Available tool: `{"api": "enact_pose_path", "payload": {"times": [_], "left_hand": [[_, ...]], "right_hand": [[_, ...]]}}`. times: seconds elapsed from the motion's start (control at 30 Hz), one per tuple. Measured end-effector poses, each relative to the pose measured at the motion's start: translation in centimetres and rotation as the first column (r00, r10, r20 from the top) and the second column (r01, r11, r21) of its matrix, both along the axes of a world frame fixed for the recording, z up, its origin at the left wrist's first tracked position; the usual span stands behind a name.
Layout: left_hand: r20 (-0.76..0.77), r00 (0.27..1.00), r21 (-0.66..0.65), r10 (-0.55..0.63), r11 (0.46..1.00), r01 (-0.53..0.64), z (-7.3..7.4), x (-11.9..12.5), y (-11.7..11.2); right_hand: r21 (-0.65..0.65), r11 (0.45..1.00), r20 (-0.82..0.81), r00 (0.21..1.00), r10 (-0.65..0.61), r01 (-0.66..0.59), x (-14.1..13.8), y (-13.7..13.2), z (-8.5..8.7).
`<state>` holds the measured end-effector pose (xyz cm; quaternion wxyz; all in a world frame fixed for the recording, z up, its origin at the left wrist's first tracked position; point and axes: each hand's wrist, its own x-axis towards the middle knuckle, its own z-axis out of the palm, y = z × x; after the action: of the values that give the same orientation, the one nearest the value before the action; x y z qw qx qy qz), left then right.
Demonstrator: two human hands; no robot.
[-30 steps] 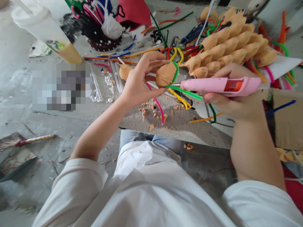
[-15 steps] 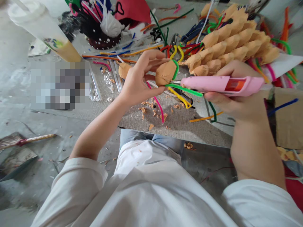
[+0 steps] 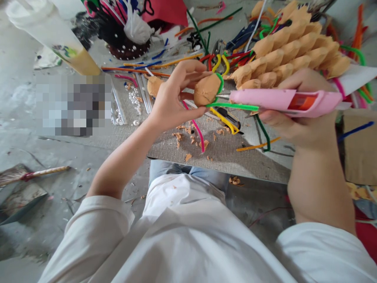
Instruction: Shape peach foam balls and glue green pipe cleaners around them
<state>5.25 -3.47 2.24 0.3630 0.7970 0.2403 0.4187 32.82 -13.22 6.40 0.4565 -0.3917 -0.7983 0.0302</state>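
Between the thumb and fingers of my left hand (image 3: 173,98) is a tan egg-carton cup (image 3: 206,89). A bright green pipe cleaner (image 3: 235,106) runs along the cup's right rim, and its loose end sticks out to the right. My right hand (image 3: 303,114) is wrapped around a pink hot glue gun (image 3: 265,98). The metal nozzle points left, close to the cup's rim; whether it touches cannot be made out. Below the cup, a pink pipe cleaner (image 3: 199,135) and a yellow-handled tool (image 3: 225,121) lie on the table.
A large egg carton piece (image 3: 288,51) sits behind my right hand. Pliers with red and yellow handles (image 3: 218,63) lie at the back. A plastic cup of drink (image 3: 67,47) stands at the left, near loose white beads (image 3: 135,100). Tan scraps (image 3: 188,157) litter the table's front.
The glue gun in my right hand has moved slightly right, and its nozzle has drawn back from inside the green-edged rim. My left hand and the egg-carton cup have barely moved.
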Motion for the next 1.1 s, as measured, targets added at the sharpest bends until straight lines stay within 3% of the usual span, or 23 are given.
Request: {"api": "enact_pose_path", "payload": {"times": [0.3, 0.77, 1.1], "left_hand": [[-0.026, 1.000, 0.069, 0.003, 0.998, -0.001, 0.3, 0.0, -0.4], [-0.049, 0.998, 0.088, 0.025, 0.996, -0.020, 0.7, 0.0, -1.1], [-0.080, 0.997, 0.112, -0.002, 0.994, 0.011, 0.6, 0.0, -0.9]], "right_hand": [[-0.026, 1.000, 0.029, 1.000, -0.006, 0.007, -0.1, -0.1, 0.1], [0.106, 0.988, 0.129, 0.984, -0.123, 0.110, 0.2, 0.0, -0.1], [0.035, 0.985, 0.080, 0.982, -0.169, 0.166, 0.5, 0.2, -0.1]]}}
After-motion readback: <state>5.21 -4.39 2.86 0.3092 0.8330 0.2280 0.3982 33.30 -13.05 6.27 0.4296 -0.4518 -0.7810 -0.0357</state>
